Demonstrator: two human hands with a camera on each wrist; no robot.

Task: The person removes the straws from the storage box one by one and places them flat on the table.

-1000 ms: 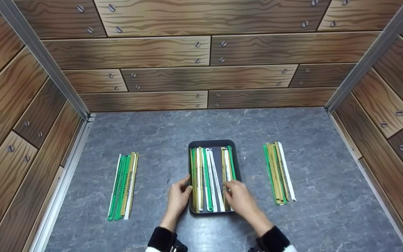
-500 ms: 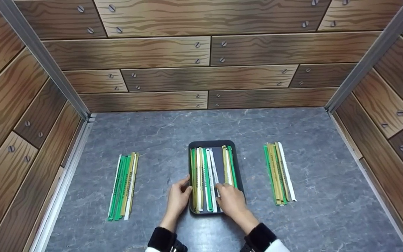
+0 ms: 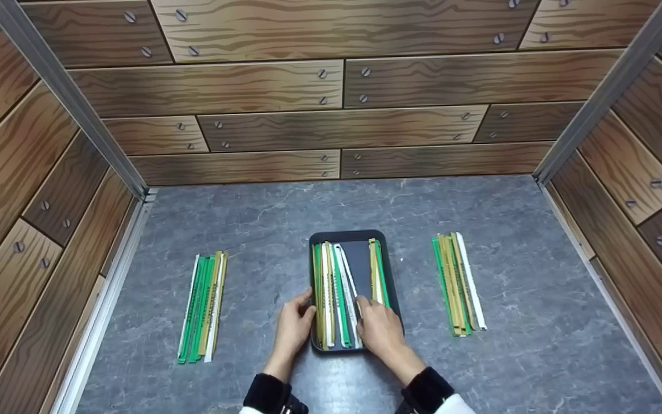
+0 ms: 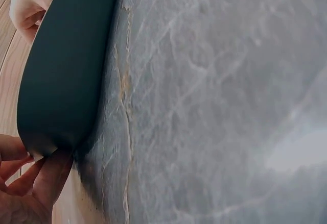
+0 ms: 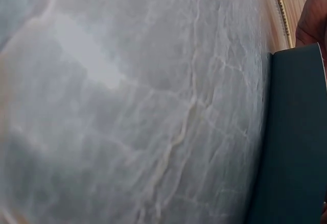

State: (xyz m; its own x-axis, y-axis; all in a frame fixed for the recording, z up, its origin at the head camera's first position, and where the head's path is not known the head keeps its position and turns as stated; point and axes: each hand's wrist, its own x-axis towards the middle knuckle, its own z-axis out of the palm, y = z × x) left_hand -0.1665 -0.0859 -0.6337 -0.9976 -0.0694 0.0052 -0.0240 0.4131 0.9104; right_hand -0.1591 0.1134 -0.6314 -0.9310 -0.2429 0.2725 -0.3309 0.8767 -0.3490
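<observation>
Two hands work over a dark tray of long paper-wrapped sticks on a grey stone-patterned tabletop.

Head view: the tray (image 3: pixel 356 237) lies in the middle, near the front edge. The left hand (image 3: pixel 293 329) curls around its left rim. The right hand (image 3: pixel 381 329) rests on the near ends of the sticks in the tray (image 3: pixel 339 293), fingertips on a white one; whether it pinches it I cannot tell. A bare strip of tray floor shows between two groups of sticks. A left bundle (image 3: pixel 203 305) and a right bundle (image 3: pixel 458 283) lie well apart on the tabletop (image 3: pixel 262 224), so the sorting looks partly done.

Left wrist view: fingers (image 4: pixel 36 183) touch the tray's outer wall.

Right wrist view: mostly tabletop, the tray's edge at right.
</observation>
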